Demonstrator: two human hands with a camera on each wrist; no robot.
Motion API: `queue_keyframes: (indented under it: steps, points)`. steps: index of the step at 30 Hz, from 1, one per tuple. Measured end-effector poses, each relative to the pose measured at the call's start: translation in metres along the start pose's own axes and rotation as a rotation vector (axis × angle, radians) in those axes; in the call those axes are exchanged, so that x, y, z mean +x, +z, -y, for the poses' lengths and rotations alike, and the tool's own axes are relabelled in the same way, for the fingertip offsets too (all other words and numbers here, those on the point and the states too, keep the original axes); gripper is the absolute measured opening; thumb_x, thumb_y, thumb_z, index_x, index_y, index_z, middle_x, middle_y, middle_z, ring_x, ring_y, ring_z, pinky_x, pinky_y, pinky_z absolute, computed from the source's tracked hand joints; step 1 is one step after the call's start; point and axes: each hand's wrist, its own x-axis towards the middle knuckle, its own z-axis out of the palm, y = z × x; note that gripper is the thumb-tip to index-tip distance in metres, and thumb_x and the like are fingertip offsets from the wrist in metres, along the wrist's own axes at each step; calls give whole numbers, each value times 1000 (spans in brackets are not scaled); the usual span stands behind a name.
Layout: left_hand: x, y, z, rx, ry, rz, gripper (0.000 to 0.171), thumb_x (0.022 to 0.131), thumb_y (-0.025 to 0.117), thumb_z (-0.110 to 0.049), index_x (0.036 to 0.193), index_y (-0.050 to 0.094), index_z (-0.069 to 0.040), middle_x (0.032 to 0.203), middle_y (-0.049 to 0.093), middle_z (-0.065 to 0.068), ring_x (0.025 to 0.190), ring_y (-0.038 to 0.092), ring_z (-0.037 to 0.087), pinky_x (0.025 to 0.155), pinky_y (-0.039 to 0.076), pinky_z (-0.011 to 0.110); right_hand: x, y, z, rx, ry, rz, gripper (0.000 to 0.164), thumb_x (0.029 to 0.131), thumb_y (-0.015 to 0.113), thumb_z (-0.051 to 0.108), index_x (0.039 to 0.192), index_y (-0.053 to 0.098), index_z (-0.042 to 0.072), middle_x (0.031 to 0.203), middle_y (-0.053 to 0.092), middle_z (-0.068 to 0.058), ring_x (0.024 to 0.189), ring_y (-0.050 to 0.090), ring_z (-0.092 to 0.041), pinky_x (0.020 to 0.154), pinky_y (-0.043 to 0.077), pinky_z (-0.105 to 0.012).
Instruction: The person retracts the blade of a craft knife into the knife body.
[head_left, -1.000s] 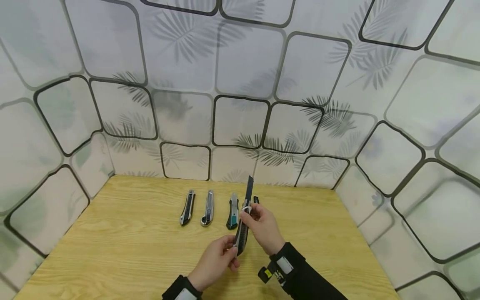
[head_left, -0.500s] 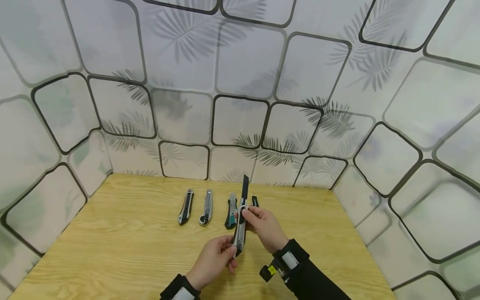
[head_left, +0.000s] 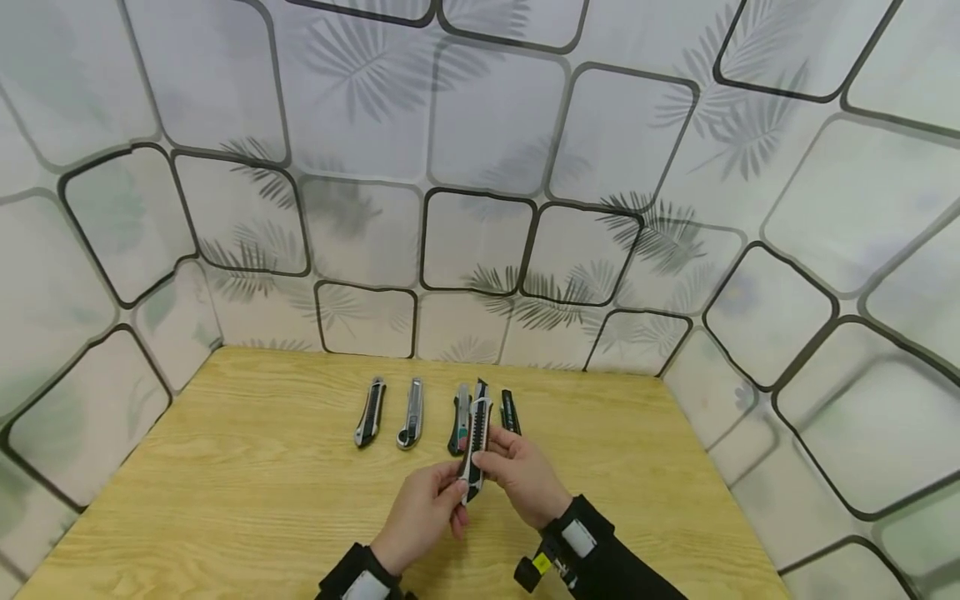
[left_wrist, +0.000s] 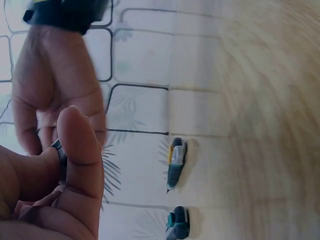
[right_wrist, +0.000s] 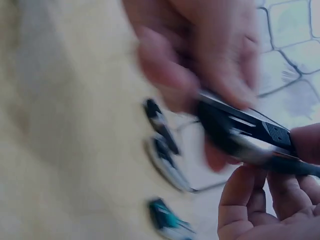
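Observation:
A silver and black snap-off utility knife [head_left: 477, 433] is held tilted upward between my two hands, above the wooden table. Its lower end is pinched by the fingers and thumb of my left hand [head_left: 420, 510]. My right hand [head_left: 528, 477] grips the knife higher along the body, thumb on its face. Only a short dark tip shows at the upper end. In the right wrist view the knife [right_wrist: 245, 132] lies between both hands, partly blurred. The left wrist view hides most of it behind the fingers. Just behind it lies a grey and teal utility knife [head_left: 459, 417].
On the wooden table [head_left: 255, 467] lie a black and silver utility knife [head_left: 370, 412], a silver one [head_left: 411, 414] and, right of the held one, a black one [head_left: 510, 411]. A patterned cloth backdrop [head_left: 480, 242] surrounds the table's back and sides.
The long dark blade that stuck out of the held knife has gone back into the body. My right hand has slid down along the knife toward the left hand.

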Motion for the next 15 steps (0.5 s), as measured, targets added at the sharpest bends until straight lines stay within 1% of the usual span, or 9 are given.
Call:
queue_keyframes:
  steps: [3, 6, 9, 12, 15]
  points:
    - [1, -2, -1, 29, 19, -12, 35, 102, 53, -9, 134, 55, 4, 79, 68, 5, 60, 63, 16, 61, 56, 49, -4, 2, -11, 24, 25, 46, 50, 98, 60, 12, 144, 46, 3, 138, 59, -18, 121, 62, -19, 95, 54, -28]
    - [2, -1, 0, 31, 24, -14, 35, 102, 54, -9, 133, 55, 5, 79, 68, 7, 60, 63, 16, 62, 57, 50, -5, 2, -14, 14, 31, 38, 46, 98, 60, 13, 142, 49, 3, 138, 58, -23, 117, 63, -16, 94, 54, -29]
    - [2, 0, 0, 11, 5, -15, 36, 101, 56, -11, 133, 56, 5, 83, 69, 10, 63, 64, 16, 62, 58, 47, -5, 1, -14, -14, 40, 16, 45, 100, 59, 21, 140, 51, 1, 134, 61, -21, 112, 65, -15, 94, 54, -31]
    - [1, 2, 1, 13, -8, -14, 38, 100, 60, -17, 132, 58, 3, 89, 71, 11, 65, 66, 17, 61, 59, 42, -4, -4, -17, -54, 64, -32, 48, 100, 60, 31, 135, 55, -1, 120, 68, -13, 102, 66, -14, 90, 55, -31]
    - [-1, 1, 4, 27, -26, -4, 45, 98, 64, -25, 132, 58, 3, 97, 71, 13, 67, 68, 19, 61, 59, 38, 0, -20, -21, -131, 90, -124, 50, 99, 60, 35, 131, 58, -3, 107, 69, -6, 91, 67, -12, 83, 57, -30]
